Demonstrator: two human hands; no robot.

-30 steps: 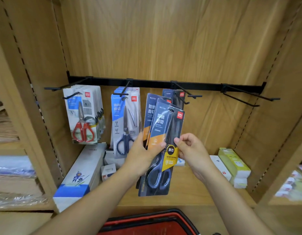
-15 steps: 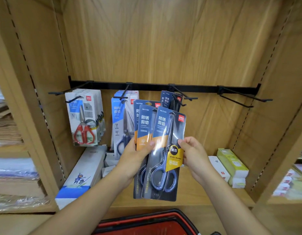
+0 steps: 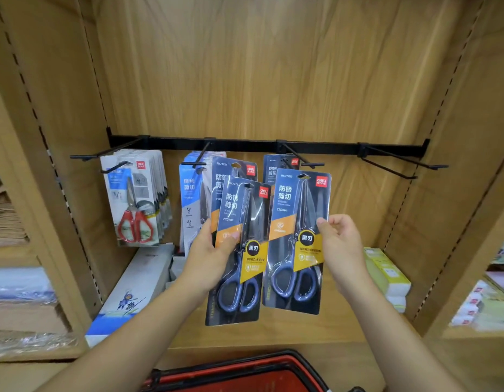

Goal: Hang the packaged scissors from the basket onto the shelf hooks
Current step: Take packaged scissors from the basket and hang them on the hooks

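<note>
in the head view the left hand grips two dark scissors packs, one behind the other, with the thumb on the front one. the right hand pinches the edge of a third pack, which is upright, just beside them and below the black hook rail. the red basket is at the bottom edge, under both arms.
</note>
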